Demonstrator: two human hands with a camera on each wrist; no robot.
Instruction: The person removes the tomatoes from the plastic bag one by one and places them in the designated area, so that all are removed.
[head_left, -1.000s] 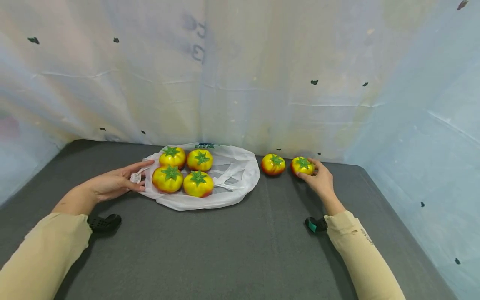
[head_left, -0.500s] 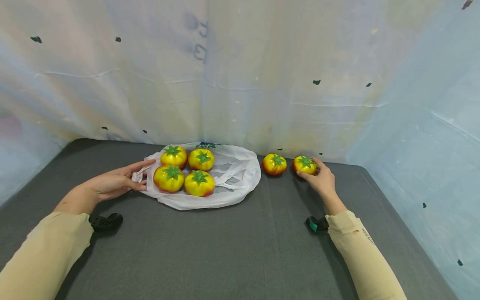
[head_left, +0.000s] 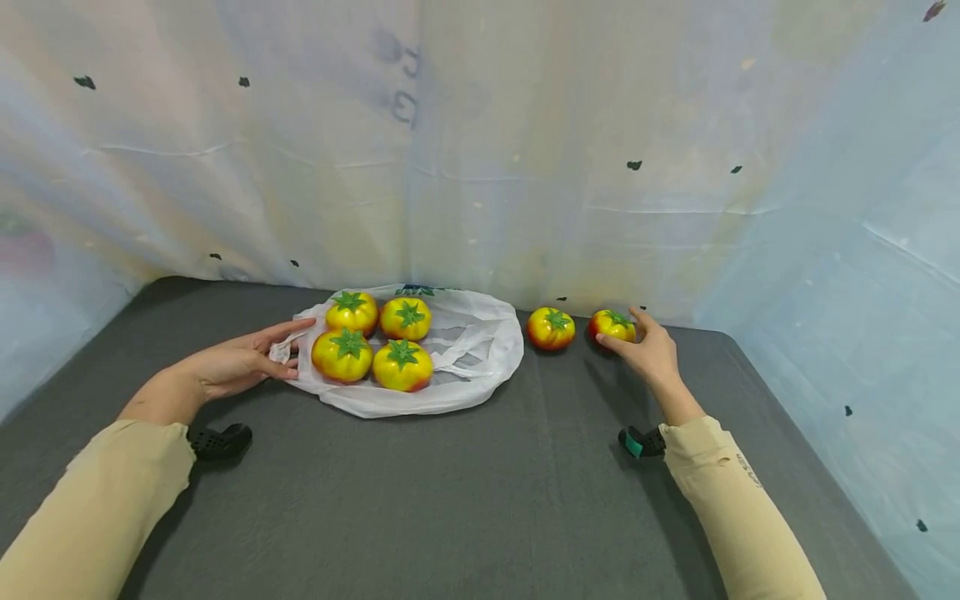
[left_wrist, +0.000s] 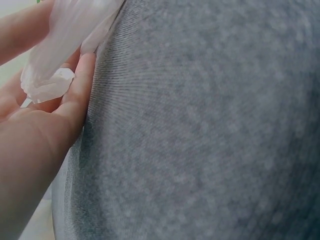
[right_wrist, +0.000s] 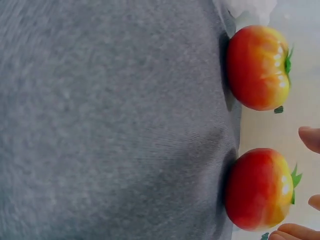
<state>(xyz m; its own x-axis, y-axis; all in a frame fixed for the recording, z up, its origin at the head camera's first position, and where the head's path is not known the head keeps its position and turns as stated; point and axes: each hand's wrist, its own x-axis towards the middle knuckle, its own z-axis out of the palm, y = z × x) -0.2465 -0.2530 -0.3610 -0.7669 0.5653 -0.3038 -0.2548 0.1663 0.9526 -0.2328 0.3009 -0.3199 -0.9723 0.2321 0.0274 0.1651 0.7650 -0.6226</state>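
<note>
A thin white plastic bag (head_left: 491, 337) lies spread on the dark table, with several yellow-red toy tomatoes (head_left: 342, 357) on its left part. My left hand (head_left: 236, 367) is at the bag's left end, fingers and thumb extended on either side of a gathered corner (left_wrist: 50, 87), seen in the left wrist view. Farther right, two more tomatoes stand side by side near the table's back edge. My right hand (head_left: 651, 352) is over the rightmost tomato (right_wrist: 257, 190), its thumb and fingers spread. The other tomato (head_left: 551, 329) stands just left of it.
A pale cloth-like sheet (head_left: 495, 167) with dark marks hangs right behind the table (head_left: 420, 508) and along both sides. Each wrist carries a black strap device (head_left: 221, 442) beneath the sleeve cuff.
My right hand has loosened from the rightmost tomato and risen slightly, its fingers farther from the fruit. The left hand keeps its place at the bag. The head view has shifted a little.
</note>
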